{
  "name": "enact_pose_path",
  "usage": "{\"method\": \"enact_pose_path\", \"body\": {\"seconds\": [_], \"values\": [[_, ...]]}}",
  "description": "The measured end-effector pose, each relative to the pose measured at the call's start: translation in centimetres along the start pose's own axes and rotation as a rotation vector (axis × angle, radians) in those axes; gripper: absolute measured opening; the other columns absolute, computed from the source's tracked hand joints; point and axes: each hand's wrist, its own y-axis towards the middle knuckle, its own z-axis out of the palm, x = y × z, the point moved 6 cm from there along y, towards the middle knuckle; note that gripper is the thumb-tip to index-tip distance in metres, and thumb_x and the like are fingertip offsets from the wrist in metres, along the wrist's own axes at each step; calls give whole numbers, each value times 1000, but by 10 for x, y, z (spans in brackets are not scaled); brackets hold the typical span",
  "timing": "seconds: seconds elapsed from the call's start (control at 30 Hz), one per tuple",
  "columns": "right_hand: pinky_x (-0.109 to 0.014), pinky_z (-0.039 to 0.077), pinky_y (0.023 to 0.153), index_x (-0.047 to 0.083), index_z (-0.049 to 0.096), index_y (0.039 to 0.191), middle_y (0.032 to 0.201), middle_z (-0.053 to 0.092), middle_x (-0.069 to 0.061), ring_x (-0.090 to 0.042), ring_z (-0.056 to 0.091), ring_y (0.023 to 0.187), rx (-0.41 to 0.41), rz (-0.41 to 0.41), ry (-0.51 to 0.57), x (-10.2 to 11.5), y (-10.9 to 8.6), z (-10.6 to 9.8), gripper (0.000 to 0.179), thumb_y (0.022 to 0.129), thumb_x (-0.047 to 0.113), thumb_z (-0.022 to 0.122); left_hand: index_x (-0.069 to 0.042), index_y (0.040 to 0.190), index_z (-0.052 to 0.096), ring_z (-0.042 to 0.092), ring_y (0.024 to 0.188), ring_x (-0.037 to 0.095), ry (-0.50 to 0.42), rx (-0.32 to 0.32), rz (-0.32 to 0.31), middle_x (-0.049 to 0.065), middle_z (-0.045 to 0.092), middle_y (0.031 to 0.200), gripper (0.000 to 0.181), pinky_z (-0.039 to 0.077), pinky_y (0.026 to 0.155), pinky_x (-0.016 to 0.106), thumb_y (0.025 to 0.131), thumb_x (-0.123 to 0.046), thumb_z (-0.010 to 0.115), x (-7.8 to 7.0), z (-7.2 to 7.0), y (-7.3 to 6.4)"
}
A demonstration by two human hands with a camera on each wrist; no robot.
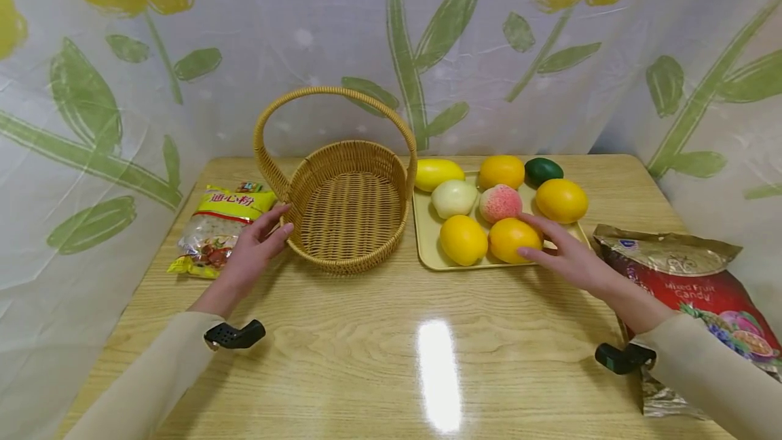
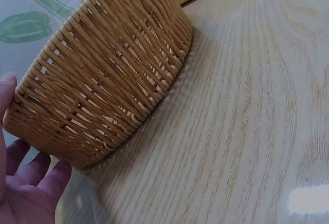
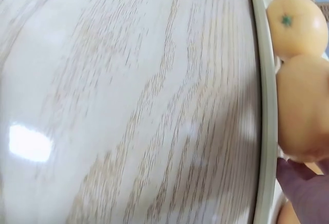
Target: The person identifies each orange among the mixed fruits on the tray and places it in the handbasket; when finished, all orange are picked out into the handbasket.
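A round wicker basket (image 1: 348,260) with a tall arched handle stands left of centre. My left hand (image 1: 253,250) holds its left side, the thumb (image 2: 6,93) at the rim and the other fingertips low against the woven wall. On a pale yellow tray (image 1: 430,242) to the right lie several toy fruits. My right hand (image 1: 571,258) grips the right side of an orange (image 1: 513,241) at the tray's front edge, thumb in front and fingers behind. Another orange (image 1: 463,240) is beside it on the left.
Further fruits on the tray include a pink peach (image 1: 500,203), a pale round fruit (image 1: 454,198), a yellow mango (image 1: 439,174) and a dark green fruit (image 1: 543,172). A pasta bag (image 1: 222,226) lies at the left, a large candy bag (image 1: 702,290) at the right. A flowered curtain (image 1: 305,32) hangs behind.
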Motion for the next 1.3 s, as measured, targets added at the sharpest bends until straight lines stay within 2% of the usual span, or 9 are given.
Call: {"method": "enact_pose_path", "body": {"seconds": [0.13, 0.2, 0.33, 0.47, 0.73, 0.93, 1.13, 1.23, 1.3], "values": [[-51, 39, 100, 11, 32, 153, 149, 35, -17, -33, 37, 122, -5, -9, -23, 3, 4, 3, 61, 100, 25, 59, -16, 153, 35, 25, 145, 27, -9, -2, 1, 4, 22, 161, 63, 45, 102, 27, 99, -42, 55, 1, 0, 0], [-43, 37, 90, 13, 36, 152, 140, 42, -15, -30, 36, 114, -22, -21, -55, 3, 5, 2, 60, 99, 24, 61, -16, 153, 34, 24, 145, 27, -19, 3, -1, 4, 21, 161, 62, 45, 103, 28, 99, -41, 55, 1, 1, -1], [-39, 31, 78, 13, 42, 149, 131, 42, -19, -31, 32, 106, -51, -12, -74, 5, 6, -1, 59, 96, 23, 66, -16, 153, 34, 24, 145, 27, -33, 8, 2, 4, 20, 161, 62, 44, 104, 29, 99, -40, 55, 0, 1, 0], [-41, 31, 81, 13, 44, 148, 135, 36, -22, -35, 30, 111, -51, 19, -67, 4, 5, -2, 58, 95, 25, 66, -15, 153, 35, 24, 145, 27, -26, 7, 6, 4, 21, 161, 63, 45, 103, 27, 99, -41, 55, 1, 1, 0], [-51, 38, 99, 14, 40, 149, 141, 46, -15, -31, 46, 115, 3, -25, -83, 3, 7, -3, 56, 98, 26, 61, -16, 152, 36, 24, 145, 30, -27, 2, 12, 7, 21, 161, 63, 47, 100, 25, 98, -43, 55, 4, 0, 2], [-49, 37, 92, 13, 42, 149, 133, 43, -19, -34, 38, 112, 8, -15, -115, 14, 6, -10, 58, 97, 28, 63, -14, 152, 35, 24, 145, 30, -22, 13, 24, 7, 21, 161, 63, 47, 101, 27, 99, -42, 55, 4, 1, 3], [-41, 40, 78, 17, 42, 149, 120, 46, -14, -31, 36, 103, -34, -19, -153, 35, 10, -23, 58, 97, 29, 63, -15, 152, 36, 24, 145, 27, -22, 2, 9, 5, 22, 161, 62, 45, 104, 33, 99, -42, 55, 3, 1, 2], [-38, 44, 78, 19, 43, 149, 121, 49, -12, -28, 41, 101, -49, -53, -133, 49, 14, -28, 55, 98, 26, 63, -15, 152, 35, 25, 145, 27, -31, 3, 8, 5, 22, 161, 63, 44, 104, 32, 99, -42, 55, 3, 1, 2], [-37, 46, 80, 22, 42, 149, 128, 51, -9, -26, 46, 103, -51, -55, -111, 60, 16, -29, 55, 98, 27, 62, -14, 153, 35, 25, 145, 28, -32, 3, 11, 6, 22, 160, 63, 45, 104, 31, 99, -42, 55, 3, 1, 1]]}}
